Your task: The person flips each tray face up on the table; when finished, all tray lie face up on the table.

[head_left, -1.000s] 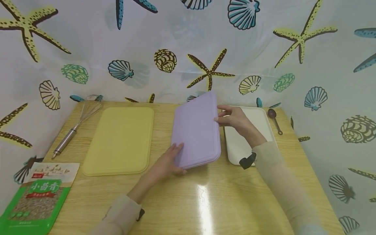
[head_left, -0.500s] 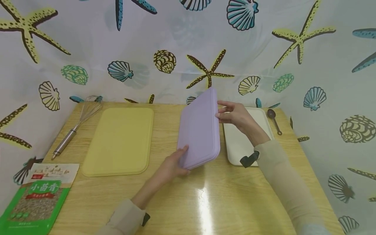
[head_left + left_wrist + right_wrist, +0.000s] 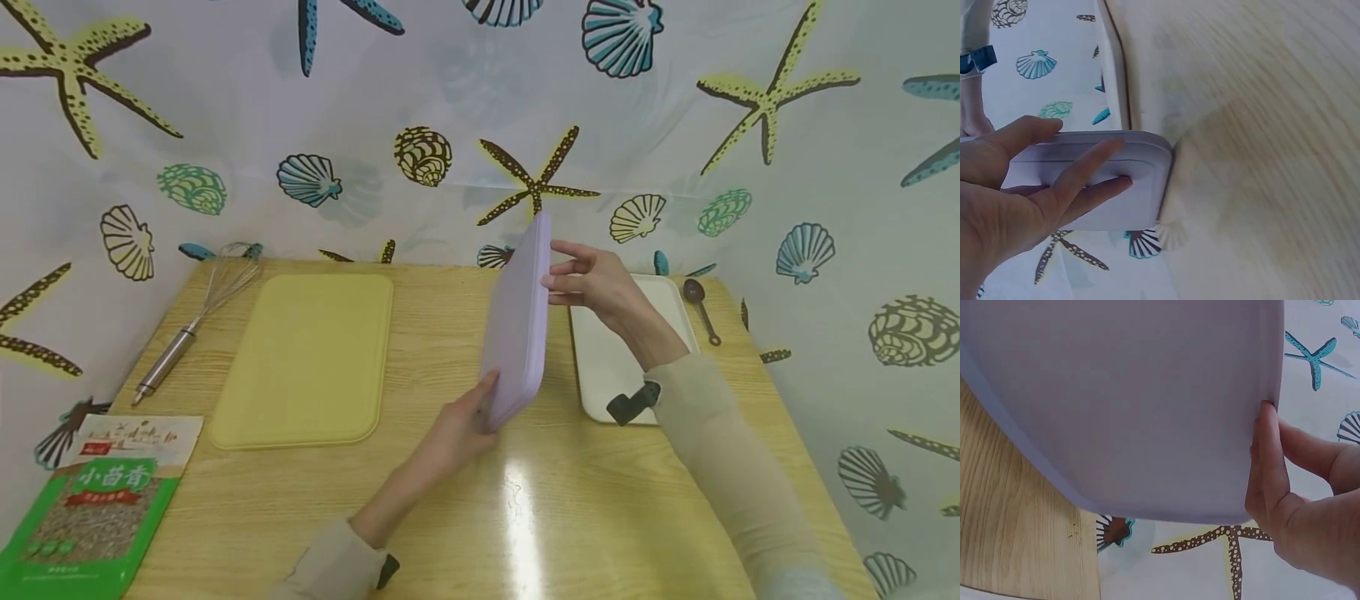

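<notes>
Purple board: The purple cutting board (image 3: 519,321) stood up on its long edge over the middle of the counter (image 3: 450,508), between the yellow board (image 3: 306,358) and the white board (image 3: 607,367).
Left hand: The left hand (image 3: 456,433) held the near bottom corner of the purple cutting board, thumb on one face and fingers (image 3: 1088,172) curled on the other.
Right hand: The right hand (image 3: 592,287) pinched the far top edge, with its thumb (image 3: 1269,462) pressed flat on the rim.
Other boards: The 2 other boards lay flat on the counter, well apart from each other.
Other things: A whisk (image 3: 197,321) lay by the far left corner, a green food bag (image 3: 93,508) sat at the near left, and a brown spoon (image 3: 701,307) lay just beside the white board.
What could go wrong: The board was held by just 2 small spots on its rim. It looked smooth, so it could slip out and slap down on the counter. If it tipped right, it could land on the white board and bump the spoon.
</notes>
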### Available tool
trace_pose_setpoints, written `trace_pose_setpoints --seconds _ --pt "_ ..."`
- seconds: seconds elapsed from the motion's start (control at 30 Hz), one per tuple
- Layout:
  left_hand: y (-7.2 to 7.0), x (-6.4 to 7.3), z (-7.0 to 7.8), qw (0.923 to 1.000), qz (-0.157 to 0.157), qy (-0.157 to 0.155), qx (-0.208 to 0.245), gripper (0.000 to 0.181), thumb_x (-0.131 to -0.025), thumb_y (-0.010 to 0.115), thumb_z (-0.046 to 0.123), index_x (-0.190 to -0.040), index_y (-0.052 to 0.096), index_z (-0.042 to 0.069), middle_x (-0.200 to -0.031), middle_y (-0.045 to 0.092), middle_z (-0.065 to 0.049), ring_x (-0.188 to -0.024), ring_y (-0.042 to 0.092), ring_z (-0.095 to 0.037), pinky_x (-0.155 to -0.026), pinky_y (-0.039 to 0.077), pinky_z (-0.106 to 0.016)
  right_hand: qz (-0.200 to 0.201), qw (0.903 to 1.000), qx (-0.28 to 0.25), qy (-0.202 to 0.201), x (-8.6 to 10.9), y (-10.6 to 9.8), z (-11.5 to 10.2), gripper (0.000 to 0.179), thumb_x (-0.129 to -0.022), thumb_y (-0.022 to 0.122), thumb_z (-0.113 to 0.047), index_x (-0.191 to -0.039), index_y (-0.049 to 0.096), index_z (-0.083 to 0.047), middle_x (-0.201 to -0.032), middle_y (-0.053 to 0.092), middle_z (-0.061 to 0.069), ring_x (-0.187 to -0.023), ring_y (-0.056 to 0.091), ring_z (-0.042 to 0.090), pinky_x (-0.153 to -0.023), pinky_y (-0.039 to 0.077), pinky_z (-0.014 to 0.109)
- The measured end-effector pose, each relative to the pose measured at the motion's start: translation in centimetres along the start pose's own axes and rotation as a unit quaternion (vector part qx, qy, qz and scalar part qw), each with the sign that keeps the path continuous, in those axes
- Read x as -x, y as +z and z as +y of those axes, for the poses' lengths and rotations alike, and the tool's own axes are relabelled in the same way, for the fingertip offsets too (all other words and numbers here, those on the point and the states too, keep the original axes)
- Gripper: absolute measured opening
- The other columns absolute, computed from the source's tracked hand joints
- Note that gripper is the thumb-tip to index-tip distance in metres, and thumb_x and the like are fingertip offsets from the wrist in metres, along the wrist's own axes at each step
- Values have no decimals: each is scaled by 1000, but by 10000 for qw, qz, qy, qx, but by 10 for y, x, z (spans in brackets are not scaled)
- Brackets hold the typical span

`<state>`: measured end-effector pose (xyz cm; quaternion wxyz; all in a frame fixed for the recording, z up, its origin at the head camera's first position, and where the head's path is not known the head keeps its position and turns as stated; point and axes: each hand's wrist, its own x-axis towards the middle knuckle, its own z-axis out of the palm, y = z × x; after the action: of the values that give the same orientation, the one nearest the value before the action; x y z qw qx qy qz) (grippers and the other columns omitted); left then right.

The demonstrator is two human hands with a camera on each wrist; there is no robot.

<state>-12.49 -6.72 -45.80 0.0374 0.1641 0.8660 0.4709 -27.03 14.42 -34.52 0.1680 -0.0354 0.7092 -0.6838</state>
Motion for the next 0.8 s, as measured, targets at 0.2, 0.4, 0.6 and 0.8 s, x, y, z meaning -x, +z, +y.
trace_pose_setpoints --seconds 0.2,0.4,0.6,0.8 --pt "-2 -3 22 9995 152 180 200 84 -80 68 -4 -152 26 6 -137 46 -33 -110 59 -42 -68 59 -31 158 9996 -210 85 -3 8 -3 60 -86 67 5 -142 48 -8 -101 61 12 -84 68 19 -76 59 37" --pt "-16 -5 49 9985 344 233 359 88 -82 66 -2 -155 18 12 -146 37 -27 -110 59 -45 -73 59 -39 97 9992 -330 205 -7 21 -7 58 -86 67 6 -140 50 -7 -105 60 14 -85 67 19 -79 58 40" --pt "-40 -11 73 9987 328 -273 295 89 -86 65 6 -156 13 25 -152 35 -15 -109 61 -41 -76 58 -41 -101 9991 -340 238 -12 35 -13 60 -86 66 6 -141 48 -6 -114 58 17 -89 65 23 -79 58 40" --pt "-61 -18 79 9951 -21 -644 754 83 -91 60 12 -156 10 29 -147 39 -20 -105 64 -34 -64 59 -31 -228 9989 -299 281 -17 47 -15 59 -87 65 7 -141 47 -8 -113 56 16 -88 65 23 -78 58 39"
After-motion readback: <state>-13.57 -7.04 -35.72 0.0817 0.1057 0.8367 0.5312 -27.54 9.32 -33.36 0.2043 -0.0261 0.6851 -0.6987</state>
